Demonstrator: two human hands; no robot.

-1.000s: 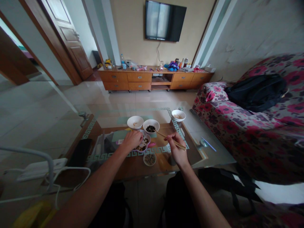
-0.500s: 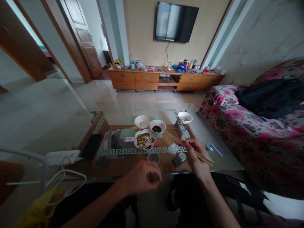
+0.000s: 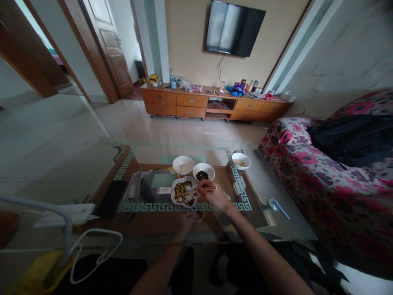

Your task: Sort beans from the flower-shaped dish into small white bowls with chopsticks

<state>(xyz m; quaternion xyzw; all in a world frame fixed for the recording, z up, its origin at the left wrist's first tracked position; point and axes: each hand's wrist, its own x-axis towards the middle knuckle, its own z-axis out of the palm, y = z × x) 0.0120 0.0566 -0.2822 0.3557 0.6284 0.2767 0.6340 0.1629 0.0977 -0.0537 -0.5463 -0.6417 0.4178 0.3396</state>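
My right hand (image 3: 210, 193) is closed around wooden chopsticks (image 3: 196, 190), their tips in a white flower-shaped dish (image 3: 172, 198) with a labelled handle. Mixed yellow, green and pale beans or grains lie in that dish. My left hand (image 3: 186, 222) is low near the table's front edge, dim and partly blurred, with its fingers closed at the side of a small round container (image 3: 200, 217). Behind the dish stand a white bowl of dark beans (image 3: 210, 168) and a white bowl with a few pale pieces (image 3: 176, 166).
Another white bowl (image 3: 248, 164) with pale pieces stands at the right of the glass table (image 3: 294, 229). A blue pen-like stick (image 3: 281, 207) lies near the right edge. A black flat object (image 3: 112, 199) and a white cable (image 3: 92, 233) are at left. A flowered sofa (image 3: 319, 176) borders the right.
My right hand has moved left with the chopsticks, from the right side to the flower-shaped dish. My left hand has moved forward to the small round container. The view has shifted slightly.
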